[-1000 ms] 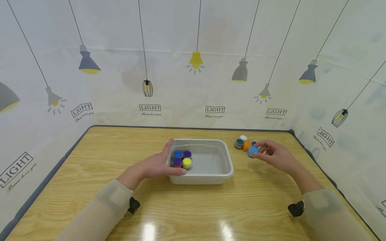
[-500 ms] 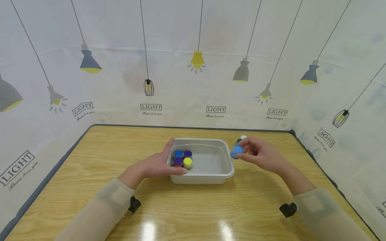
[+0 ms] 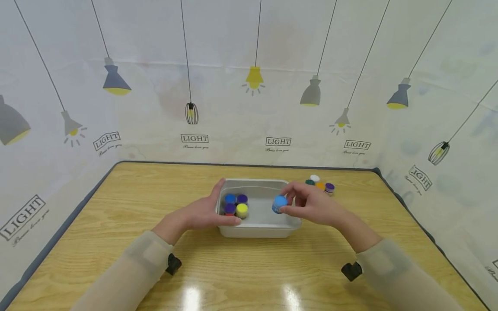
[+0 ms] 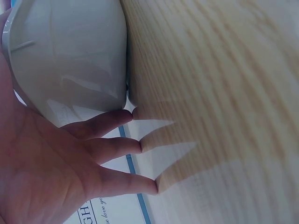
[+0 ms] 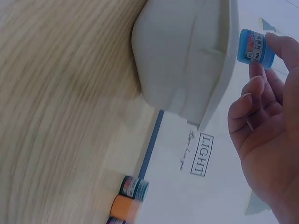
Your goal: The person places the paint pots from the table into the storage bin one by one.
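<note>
In the head view my right hand [image 3: 315,203] pinches a light blue paint jar [image 3: 279,204] between thumb and fingers, over the right part of a pale grey plastic tub [image 3: 256,232]. The right wrist view shows the labelled jar [image 5: 255,49] above the tub's rim, the other fingers loosely bent. My left hand [image 3: 200,212] rests on the tub's left end, thumb along the front rim. In the left wrist view several straight, spread fingers [image 4: 121,182] touch the table beside the tub. Blue, purple and yellow-lidded jars [image 3: 241,211] stand inside at the left; a red one is partly hidden.
Right of the tub, more paint jars stand on the wooden table [image 3: 155,268]: a white-lidded jar [image 3: 314,178], a dark green one [image 3: 309,182], an orange one [image 3: 320,185] and a purple-lidded one [image 3: 329,188]. A lamp-printed backdrop [image 3: 233,151] rises behind the table.
My right hand has carried the light blue jar leftward, from the group on the table to over the tub. The left hand and the jars in the tub have stayed put.
</note>
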`<state>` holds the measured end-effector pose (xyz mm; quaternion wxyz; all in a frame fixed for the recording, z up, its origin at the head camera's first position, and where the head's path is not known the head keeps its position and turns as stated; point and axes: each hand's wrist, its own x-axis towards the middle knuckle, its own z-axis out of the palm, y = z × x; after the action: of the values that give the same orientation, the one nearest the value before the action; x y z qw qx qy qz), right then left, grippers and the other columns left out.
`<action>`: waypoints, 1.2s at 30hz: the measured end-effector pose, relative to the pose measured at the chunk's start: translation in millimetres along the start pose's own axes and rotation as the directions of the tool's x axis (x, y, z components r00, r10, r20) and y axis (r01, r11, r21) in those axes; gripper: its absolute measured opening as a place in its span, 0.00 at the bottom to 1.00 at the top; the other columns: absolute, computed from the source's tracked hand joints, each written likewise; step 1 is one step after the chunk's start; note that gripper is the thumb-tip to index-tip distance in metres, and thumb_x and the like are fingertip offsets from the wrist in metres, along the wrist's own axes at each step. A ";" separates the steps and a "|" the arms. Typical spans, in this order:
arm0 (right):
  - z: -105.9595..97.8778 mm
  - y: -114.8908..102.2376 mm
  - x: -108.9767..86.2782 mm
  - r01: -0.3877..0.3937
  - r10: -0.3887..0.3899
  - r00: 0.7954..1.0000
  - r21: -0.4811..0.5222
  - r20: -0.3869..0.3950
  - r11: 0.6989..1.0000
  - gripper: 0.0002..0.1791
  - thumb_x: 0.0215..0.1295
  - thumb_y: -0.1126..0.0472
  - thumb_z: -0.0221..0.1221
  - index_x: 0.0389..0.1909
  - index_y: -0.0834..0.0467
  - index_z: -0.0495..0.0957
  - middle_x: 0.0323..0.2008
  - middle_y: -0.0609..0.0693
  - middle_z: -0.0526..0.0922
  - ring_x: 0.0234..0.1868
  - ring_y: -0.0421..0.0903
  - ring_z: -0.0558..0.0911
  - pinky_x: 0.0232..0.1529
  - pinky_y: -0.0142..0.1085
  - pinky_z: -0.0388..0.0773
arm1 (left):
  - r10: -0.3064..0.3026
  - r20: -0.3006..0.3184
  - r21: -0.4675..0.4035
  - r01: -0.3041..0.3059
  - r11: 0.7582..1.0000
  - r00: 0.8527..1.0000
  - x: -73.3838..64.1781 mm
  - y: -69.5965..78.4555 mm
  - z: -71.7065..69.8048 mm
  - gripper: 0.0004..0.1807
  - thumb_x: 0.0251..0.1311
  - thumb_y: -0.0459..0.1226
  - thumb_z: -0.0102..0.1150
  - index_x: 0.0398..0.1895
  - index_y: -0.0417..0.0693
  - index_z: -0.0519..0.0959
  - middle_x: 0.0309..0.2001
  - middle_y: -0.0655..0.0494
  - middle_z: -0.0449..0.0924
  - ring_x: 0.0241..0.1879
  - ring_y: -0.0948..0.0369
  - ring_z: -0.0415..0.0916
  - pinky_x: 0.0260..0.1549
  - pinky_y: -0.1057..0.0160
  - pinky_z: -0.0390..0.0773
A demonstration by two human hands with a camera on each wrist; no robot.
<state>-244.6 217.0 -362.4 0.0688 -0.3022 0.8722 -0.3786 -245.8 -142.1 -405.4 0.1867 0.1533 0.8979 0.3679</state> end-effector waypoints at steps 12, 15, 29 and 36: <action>28.6 -5.7 30.5 0.061 -0.060 0.996 -0.020 0.067 0.998 0.16 0.72 0.54 0.74 0.56 0.48 0.83 0.39 0.44 0.84 0.32 0.43 0.77 0.34 0.32 0.75 | 0.001 -0.001 0.002 -0.001 1.000 1.000 -0.4 1.5 0.3 0.78 0.57 0.72 0.72 0.91 0.61 0.25 0.84 0.34 0.60 0.79 0.38 0.69 0.78 0.33 0.66; 35.0 -6.8 38.9 0.069 -0.066 0.995 -0.030 0.077 0.997 0.16 0.72 0.53 0.74 0.55 0.47 0.83 0.39 0.43 0.84 0.33 0.44 0.78 0.35 0.32 0.76 | 0.003 0.000 0.007 -0.003 1.000 1.000 0.0 1.6 0.6 0.78 0.57 0.72 0.72 0.91 0.61 0.24 0.84 0.33 0.62 0.77 0.39 0.70 0.77 0.33 0.67; 57.7 -16.5 66.3 0.074 -0.072 0.993 -0.015 0.095 0.997 0.15 0.73 0.51 0.73 0.55 0.49 0.83 0.39 0.44 0.85 0.36 0.43 0.80 0.39 0.34 0.80 | 0.021 -0.010 0.022 -0.021 1.000 1.000 0.5 0.7 1.2 0.78 0.57 0.72 0.72 0.91 0.58 0.25 0.77 0.33 0.72 0.66 0.46 0.80 0.72 0.36 0.75; 65.5 -11.6 68.7 0.014 -0.014 0.994 -0.003 0.112 1.000 0.14 0.73 0.50 0.73 0.53 0.46 0.82 0.39 0.43 0.84 0.38 0.44 0.81 0.41 0.35 0.81 | 0.014 -0.005 0.008 -0.014 1.000 1.000 0.3 -0.7 1.1 0.78 0.57 0.73 0.72 0.91 0.60 0.24 0.79 0.32 0.70 0.67 0.46 0.79 0.72 0.36 0.74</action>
<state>-271.7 130.4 -392.9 0.1143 -0.3290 0.8656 -0.3597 -245.6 -141.8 -406.6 0.1813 0.1593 0.8987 0.3661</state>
